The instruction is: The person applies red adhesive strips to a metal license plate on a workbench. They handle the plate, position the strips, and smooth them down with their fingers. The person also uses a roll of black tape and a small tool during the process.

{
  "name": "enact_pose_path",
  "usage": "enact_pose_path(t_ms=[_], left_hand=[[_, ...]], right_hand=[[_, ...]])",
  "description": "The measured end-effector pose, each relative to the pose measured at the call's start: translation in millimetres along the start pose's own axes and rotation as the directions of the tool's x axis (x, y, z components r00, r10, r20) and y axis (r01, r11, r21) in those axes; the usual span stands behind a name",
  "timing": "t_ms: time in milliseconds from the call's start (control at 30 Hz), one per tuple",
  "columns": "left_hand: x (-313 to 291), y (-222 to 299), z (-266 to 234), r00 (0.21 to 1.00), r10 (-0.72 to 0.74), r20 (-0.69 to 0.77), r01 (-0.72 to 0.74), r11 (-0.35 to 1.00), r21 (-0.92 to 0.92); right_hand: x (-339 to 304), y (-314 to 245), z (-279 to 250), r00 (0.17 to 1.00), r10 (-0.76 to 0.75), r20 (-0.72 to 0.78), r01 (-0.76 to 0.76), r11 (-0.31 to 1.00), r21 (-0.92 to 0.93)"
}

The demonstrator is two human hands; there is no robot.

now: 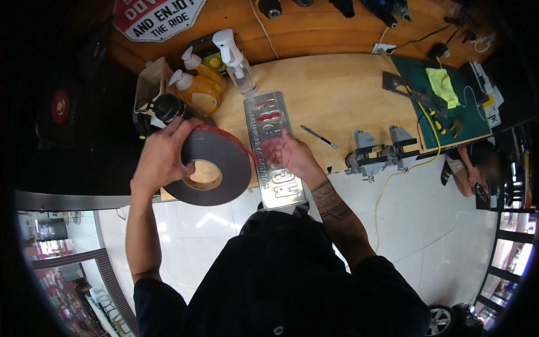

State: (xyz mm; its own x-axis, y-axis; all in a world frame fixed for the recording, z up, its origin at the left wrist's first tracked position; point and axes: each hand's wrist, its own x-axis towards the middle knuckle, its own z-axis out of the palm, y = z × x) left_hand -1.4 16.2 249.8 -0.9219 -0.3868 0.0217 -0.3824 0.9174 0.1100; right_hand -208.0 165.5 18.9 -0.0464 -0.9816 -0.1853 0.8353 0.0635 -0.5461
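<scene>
- The left hand (pixel 160 154) gripped the tape roll (pixel 224 168), with fingers over its upper edge and the thumb at the hole of the core
- The right hand (pixel 292 157) was above the plate (pixel 270 124), its fingers loosely bent and the thumb apart; one cannot tell if the fingertips pinched the red strip (pixel 247 149) at the side of the roll
- The roll was held in the air near the front of the bench (pixel 331 84), to the left of the plate; the plate lay on the bench, its near end reaching past the edge toward the person
- Because of this overhang, a push of the body or a press on the near end could perhaps tip or turn the plate
- The roll seemed heavy for one hand, so a weak grip could let it slip and drop on the floor
- If the red strip was sticky, it could catch on the fingers or on the plate in a wrong place
- The plate carried raised letters and digits, partly hidden by the right hand, and red marks on its far half
- A red and white sign (pixel 163 17) on the wall showed large, readable words; the pump bottle (pixel 201 96) had a label too small to read
</scene>
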Motion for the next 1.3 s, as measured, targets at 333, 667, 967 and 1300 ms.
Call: enact_pose_path(t_ms=[333,667,967,1300], left_hand=[[-31,-41,137,0.945,0.110,0.308,0.048,0.885,-0.463],[-30,-147,217,0.905,0.134,0.403,0.196,0.711,-0.676],[-16,-166,221,0.855,0.189,0.483,0.149,0.803,-0.577],[-17,-167,223,0.853,0.199,0.482,0.134,0.809,-0.573]], right_hand=[[-47,72,-25,0.926,-0.325,-0.193,0.034,0.581,-0.813],[-124,130,-48,0.649,-0.143,-0.748,-0.269,0.876,-0.401],[-129,136,-28,0.736,-0.195,-0.648,0.172,0.980,-0.100],[-124,160,-36,0.687,-0.274,-0.672,0.407,0.912,0.044]])
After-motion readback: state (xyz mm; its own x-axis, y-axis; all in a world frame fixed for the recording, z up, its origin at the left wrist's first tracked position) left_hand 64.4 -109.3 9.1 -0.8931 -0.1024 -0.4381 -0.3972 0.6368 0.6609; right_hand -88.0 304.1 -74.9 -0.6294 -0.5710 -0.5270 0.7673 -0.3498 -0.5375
